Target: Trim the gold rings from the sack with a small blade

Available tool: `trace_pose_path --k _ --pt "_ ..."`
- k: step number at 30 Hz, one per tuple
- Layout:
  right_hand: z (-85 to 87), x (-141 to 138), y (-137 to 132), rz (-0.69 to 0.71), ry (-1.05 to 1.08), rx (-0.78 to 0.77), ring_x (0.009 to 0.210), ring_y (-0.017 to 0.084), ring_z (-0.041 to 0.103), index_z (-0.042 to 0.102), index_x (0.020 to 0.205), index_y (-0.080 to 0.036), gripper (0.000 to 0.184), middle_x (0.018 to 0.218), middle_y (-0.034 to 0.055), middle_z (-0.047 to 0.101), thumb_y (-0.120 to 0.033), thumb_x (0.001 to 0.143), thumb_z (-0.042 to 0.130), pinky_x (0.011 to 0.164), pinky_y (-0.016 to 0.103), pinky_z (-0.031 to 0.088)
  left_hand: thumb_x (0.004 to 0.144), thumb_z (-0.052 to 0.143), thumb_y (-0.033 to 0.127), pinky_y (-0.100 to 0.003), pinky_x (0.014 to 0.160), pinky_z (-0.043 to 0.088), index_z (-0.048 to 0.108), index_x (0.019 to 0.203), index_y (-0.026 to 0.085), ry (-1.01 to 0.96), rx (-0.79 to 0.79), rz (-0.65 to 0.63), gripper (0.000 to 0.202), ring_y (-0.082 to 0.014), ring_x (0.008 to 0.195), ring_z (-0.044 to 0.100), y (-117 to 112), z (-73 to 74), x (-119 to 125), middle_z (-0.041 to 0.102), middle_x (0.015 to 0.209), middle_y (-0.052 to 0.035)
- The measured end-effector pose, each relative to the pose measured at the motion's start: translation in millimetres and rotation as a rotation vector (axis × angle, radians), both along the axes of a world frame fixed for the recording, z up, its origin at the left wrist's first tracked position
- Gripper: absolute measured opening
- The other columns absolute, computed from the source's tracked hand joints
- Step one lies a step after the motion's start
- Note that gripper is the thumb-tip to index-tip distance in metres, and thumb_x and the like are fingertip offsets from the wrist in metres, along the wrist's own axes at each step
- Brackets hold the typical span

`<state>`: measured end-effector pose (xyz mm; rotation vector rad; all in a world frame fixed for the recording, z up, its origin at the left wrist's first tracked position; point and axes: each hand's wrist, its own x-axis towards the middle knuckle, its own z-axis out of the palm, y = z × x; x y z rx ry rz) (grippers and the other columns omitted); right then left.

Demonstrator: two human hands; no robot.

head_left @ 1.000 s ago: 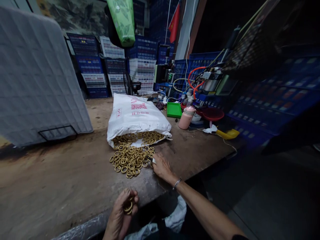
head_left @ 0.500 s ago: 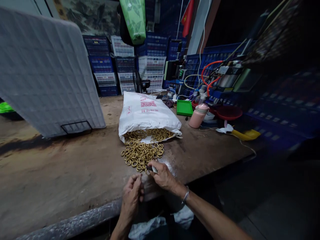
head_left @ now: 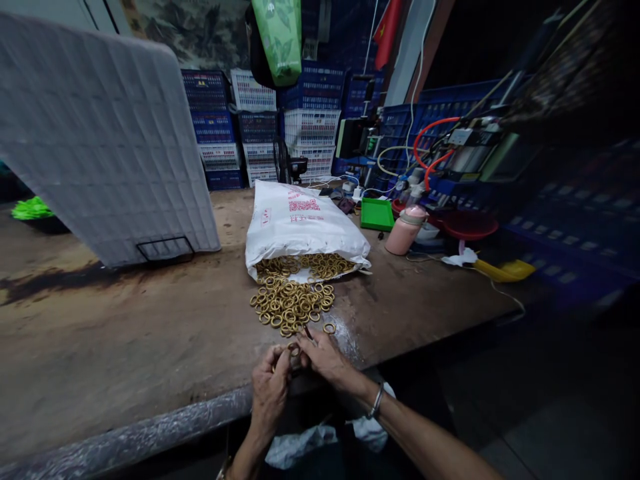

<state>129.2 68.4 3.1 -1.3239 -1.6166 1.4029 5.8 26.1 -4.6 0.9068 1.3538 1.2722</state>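
Close to the table's front edge, my left hand [head_left: 270, 385] pinches a brass ring [head_left: 293, 349] between thumb and fingers. My right hand [head_left: 327, 361] is closed right beside it, its fingertips at the ring. A small dark tool [head_left: 308, 333] sticks up from the right fingers; most of it is hidden, so its kind is unclear. Just beyond both hands lies a pile of brass rings [head_left: 293, 303], spilling from the open mouth of a white sack [head_left: 310, 227] with red print. One loose ring [head_left: 329, 328] lies to the right of the pile.
A grey padded panel [head_left: 115, 153] stands upright on the left of the brown table [head_left: 150, 340]. At the right are a green tray [head_left: 377, 214], a pink bottle [head_left: 404, 231] and a yellow scoop [head_left: 505, 270]. Stacked crates [head_left: 313, 127] fill the back.
My hands have come together, and a ring now shows in the left fingers. The dark tool in my right hand has turned more upright. The view has shifted slightly left.
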Motion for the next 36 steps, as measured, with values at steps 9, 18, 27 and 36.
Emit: trace_pose_path --k 9,18,27,36 --pt "6.0 -4.7 -2.7 -0.019 -0.055 0.041 0.052 0.007 0.040 0.050 0.062 -0.016 0.020 0.054 -0.0049 0.046 -0.030 0.075 0.047 0.049 0.018 0.032 0.065 0.057 0.052 -0.017 0.036 0.025 0.053 0.067 0.017 -0.090 -0.102 -0.086 0.035 -0.0045 0.035 0.033 -1.5 4.9 0.8 0.044 0.046 0.0073" --pt "13.8 -3.7 -4.4 0.035 -0.071 0.073 0.056 0.009 0.045 0.056 0.069 -0.017 0.019 0.058 -0.0042 0.053 -0.032 0.076 0.048 0.053 0.018 0.034 0.062 0.060 0.052 -0.015 0.034 0.022 0.048 0.067 0.018 -0.215 -0.139 -0.149 0.037 -0.0029 0.033 0.035 -1.3 2.0 -0.8 0.045 0.047 0.0081" --pt "24.7 -3.4 -3.1 0.036 0.007 0.042 0.061 0.009 0.047 0.058 0.068 -0.015 0.017 0.061 -0.0031 0.053 -0.029 0.074 0.049 0.057 0.019 0.037 0.067 0.060 0.048 -0.014 0.035 0.019 0.044 0.070 0.019 -0.336 -0.120 -0.132 0.034 -0.0025 0.035 0.033 -4.5 1.7 0.3 0.045 0.049 0.0086" --pt "14.7 -1.8 -2.0 0.018 -0.094 0.096 0.055 0.009 0.046 0.056 0.076 -0.017 0.017 0.058 -0.0031 0.052 -0.024 0.079 0.040 0.054 0.019 0.035 0.067 0.062 0.046 -0.014 0.037 0.019 0.045 0.070 0.018 -0.429 -0.128 -0.126 0.033 -0.0025 0.038 0.034 -6.6 4.5 -0.5 0.045 0.050 0.0077"
